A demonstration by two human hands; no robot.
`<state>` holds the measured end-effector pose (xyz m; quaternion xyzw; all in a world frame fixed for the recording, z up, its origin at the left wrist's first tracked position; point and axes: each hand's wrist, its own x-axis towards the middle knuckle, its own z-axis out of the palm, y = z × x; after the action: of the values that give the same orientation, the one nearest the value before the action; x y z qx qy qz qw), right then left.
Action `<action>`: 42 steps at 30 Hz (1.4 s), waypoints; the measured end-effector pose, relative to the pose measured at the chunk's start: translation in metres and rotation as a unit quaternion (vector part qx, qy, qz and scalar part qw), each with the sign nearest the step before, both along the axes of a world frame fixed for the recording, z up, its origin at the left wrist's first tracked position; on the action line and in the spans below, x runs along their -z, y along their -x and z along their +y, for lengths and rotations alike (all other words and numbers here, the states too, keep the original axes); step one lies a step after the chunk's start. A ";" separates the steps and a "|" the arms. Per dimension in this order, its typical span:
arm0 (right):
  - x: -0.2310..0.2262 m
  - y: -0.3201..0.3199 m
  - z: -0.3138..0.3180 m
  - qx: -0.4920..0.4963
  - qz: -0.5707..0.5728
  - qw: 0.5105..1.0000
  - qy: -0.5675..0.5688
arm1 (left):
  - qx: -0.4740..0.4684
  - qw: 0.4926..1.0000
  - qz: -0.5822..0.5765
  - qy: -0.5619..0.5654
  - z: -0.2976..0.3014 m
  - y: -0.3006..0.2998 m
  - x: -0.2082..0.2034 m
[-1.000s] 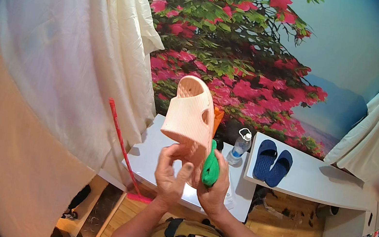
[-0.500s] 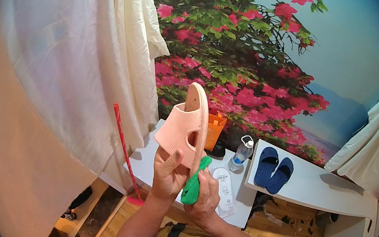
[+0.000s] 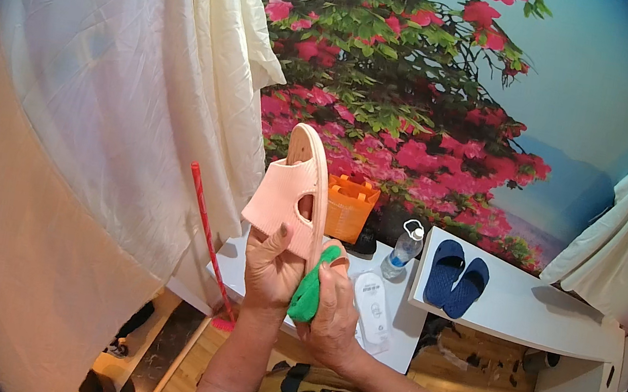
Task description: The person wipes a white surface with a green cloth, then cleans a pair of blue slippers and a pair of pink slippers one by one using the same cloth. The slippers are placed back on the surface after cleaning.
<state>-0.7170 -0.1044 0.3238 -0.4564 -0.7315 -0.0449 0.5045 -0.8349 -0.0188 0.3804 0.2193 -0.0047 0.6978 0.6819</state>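
Note:
A pink slide slipper [image 3: 274, 205] stands upright in the air before me, toe end up, its sole edge turned to the right. My left hand [image 3: 274, 275] grips it low down, with the thumb across the strap side. In my right hand [image 3: 335, 309] is a bunched green cloth [image 3: 307, 292], pressed against the lower, heel end of the slipper's sole. The fingers of that hand are wrapped round the cloth, and part of the heel is hidden behind them.
Behind my hands, a white table [image 3: 400, 335] bears an orange bag [image 3: 348, 211], a clear bottle [image 3: 401, 254] and a white packaged item [image 3: 371, 310]. Blue slippers [image 3: 457, 281] lie on the white shelf [image 3: 528, 313] to the right. A red-handled broom [image 3: 211, 241] leans by the pale curtain [image 3: 141, 105].
Both hands have shifted slightly left with the pink slipper and the green cloth. More of the orange bag shows now. The cloth stays at the heel end.

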 end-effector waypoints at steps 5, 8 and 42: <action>-0.023 -0.003 -0.006 -0.165 0.157 0.961 0.155 | 0.033 0.997 -0.065 -0.008 0.009 0.008 -0.021; -0.016 -0.016 -0.004 -0.223 0.300 0.885 0.279 | 0.079 0.991 -0.109 0.000 0.014 0.011 -0.018; -0.089 -0.093 0.036 0.002 0.276 0.961 -0.028 | 0.179 0.983 0.050 0.009 -0.071 -0.049 -0.013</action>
<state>-0.6241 -0.0681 0.4124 -0.4385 -0.5615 0.0610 0.6991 -0.7854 -0.0897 0.3934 0.2428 -0.0034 0.5529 0.7971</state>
